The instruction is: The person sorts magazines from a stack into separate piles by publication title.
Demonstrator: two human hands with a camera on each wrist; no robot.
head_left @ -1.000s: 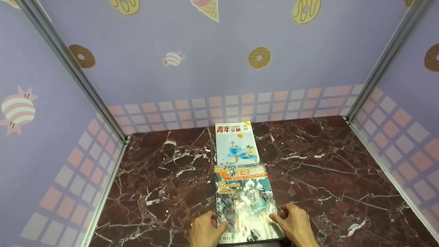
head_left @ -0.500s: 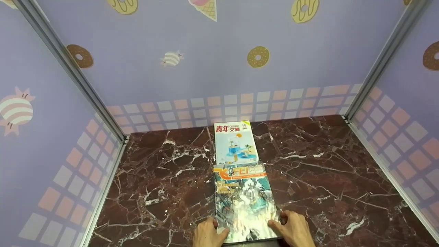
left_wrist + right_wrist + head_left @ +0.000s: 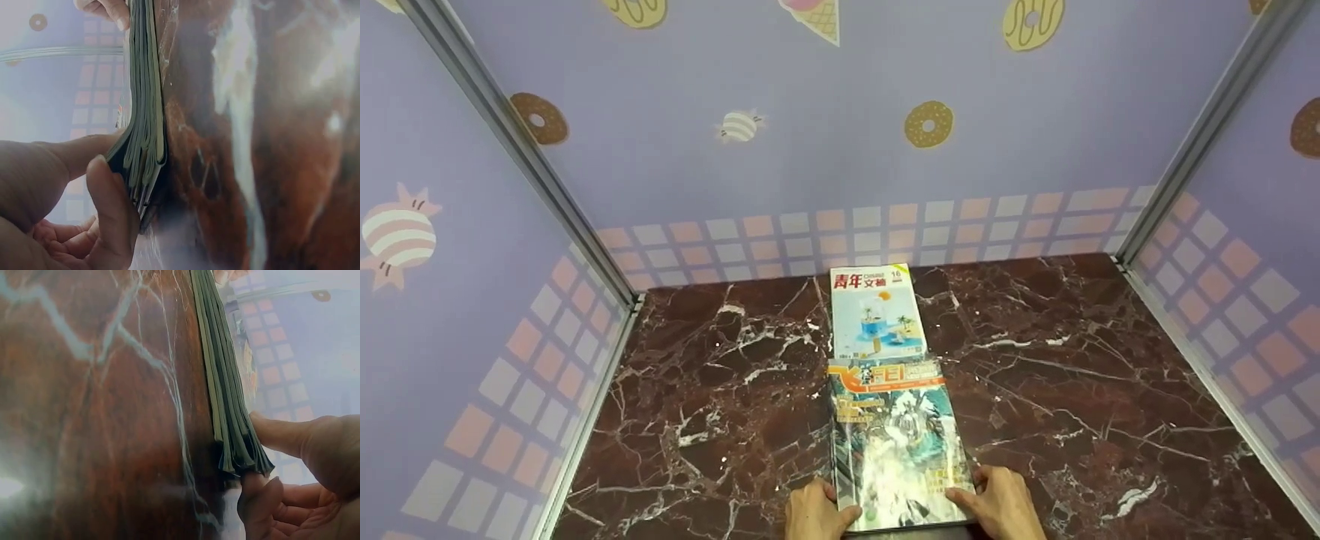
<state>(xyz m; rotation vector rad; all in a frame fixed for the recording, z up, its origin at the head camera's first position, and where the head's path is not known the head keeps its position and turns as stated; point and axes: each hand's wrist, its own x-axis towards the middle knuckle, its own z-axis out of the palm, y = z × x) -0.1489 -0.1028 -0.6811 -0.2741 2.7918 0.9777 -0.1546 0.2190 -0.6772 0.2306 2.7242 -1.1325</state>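
A stack of several magazines (image 3: 896,442) lies at the near middle in the head view, a glossy cover with an orange title band on top. My left hand (image 3: 819,511) grips its near left corner, thumb on the cover and fingers curled at the edge. On the right side near the front, my right hand (image 3: 1003,501) pinches the stack in the same way. Both wrist views show the layered page edges (image 3: 147,84) bent and fanned at the near end, with fingers (image 3: 260,500) right under that end. Beyond the stack lies a magazine with a pale blue beach cover (image 3: 877,322), its near edge meeting the stack's far edge in this view.
The dark red marbled tabletop (image 3: 720,420) extends to both sides. A lilac back wall (image 3: 825,150) with printed sweets stands close behind the far magazine. Side walls with metal corner posts (image 3: 521,150) enclose the table left and right.
Both hands have slid slightly toward the near edge along the stack's sides. The stack's left side shows more of its layers, and the glare on the cover has shifted.
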